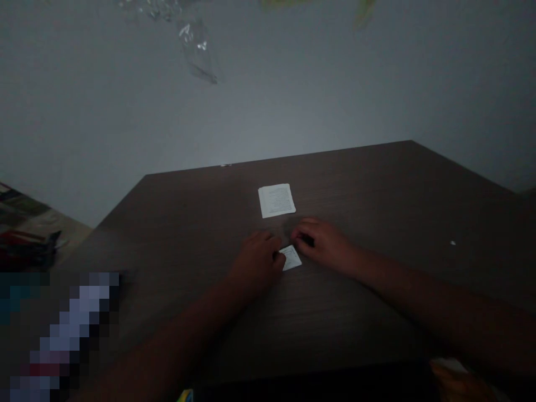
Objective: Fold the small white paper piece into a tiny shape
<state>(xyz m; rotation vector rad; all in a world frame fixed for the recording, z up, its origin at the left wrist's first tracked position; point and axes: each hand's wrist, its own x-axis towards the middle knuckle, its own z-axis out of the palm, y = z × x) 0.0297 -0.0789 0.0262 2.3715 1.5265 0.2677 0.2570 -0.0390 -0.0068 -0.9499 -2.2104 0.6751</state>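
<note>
A small white sheet of printed paper (292, 258), perhaps folded, lies on the dark table between my hands. My left hand (260, 259) is closed at its left side, with the thumb and a curled finger over that edge, so part of the paper is hidden. Just beyond its upper right corner, my right hand (321, 240) is curled with thumb and fingertips pinched together. Whether anything is between those fingertips is too dark to see. Farther back lies a squarish stack of printed white papers (277, 201), apart from both hands.
The brown wooden table (201, 206) ends at a pale wall (268, 106). A clear plastic bag (199, 53) hangs on the wall. A tiny white scrap (453, 243) lies at the right. A blurred-out, pixelated patch covers the lower left. The light is dim.
</note>
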